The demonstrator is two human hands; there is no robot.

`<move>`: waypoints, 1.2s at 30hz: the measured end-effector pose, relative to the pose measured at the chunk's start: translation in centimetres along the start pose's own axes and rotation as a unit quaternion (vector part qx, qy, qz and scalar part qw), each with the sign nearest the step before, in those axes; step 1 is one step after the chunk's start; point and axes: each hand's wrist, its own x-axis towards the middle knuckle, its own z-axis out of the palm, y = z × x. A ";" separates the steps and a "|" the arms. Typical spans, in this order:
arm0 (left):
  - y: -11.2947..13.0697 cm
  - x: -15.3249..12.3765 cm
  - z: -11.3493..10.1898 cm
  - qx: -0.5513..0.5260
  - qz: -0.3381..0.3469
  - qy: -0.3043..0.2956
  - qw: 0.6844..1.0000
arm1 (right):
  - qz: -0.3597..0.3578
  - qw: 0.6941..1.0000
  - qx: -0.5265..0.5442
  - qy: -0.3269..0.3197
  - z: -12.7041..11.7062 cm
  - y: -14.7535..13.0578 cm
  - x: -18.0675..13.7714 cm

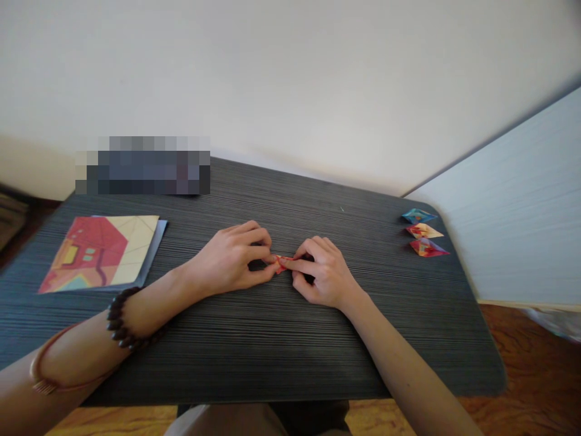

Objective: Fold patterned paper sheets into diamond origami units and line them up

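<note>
At the middle of the dark counter (272, 345), the left hand (233, 257) and right hand (324, 272) pinch a small red paper (280, 264) between their fingers (262, 276). Sheets (100, 251) lie toward the counter's left end; three folded papers (424, 231) line its right edge.

Both hands (231, 257) (324, 272) — close together (fingers (258, 236) curled)

No text, label, brand, number or sign can be read anywhere, the patterned paper sheets (97, 253) and three folded paper pieces (424, 231) included.
</note>
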 end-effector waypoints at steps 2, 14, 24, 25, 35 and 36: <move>0.3 0.1 0.4 0.008 -0.026 0.013 1.000 | 0.021 1.000 0.018 0.011 0.1 -0.1 0.1; 0.5 0.2 0.7 0.002 -0.057 -0.020 0.998 | 0.192 0.977 0.083 0.032 0.9 -0.7 1.8; 0.4 0.0 0.8 0.011 -0.060 -0.025 0.998 | 0.150 0.975 0.163 -0.020 -0.5 0.2 1.5; 0.4 0.0 0.8 0.010 -0.061 -0.026 0.998 | 0.149 0.974 0.167 -0.026 -0.6 0.3 1.4; 0.4 0.0 0.9 0.015 -0.069 -0.020 0.997 | 0.158 0.978 0.139 -0.001 -0.2 -0.1 1.2; 0.4 0.0 0.9 0.017 -0.071 -0.018 0.997 | 0.153 0.981 0.118 0.000 0.0 -0.2 1.3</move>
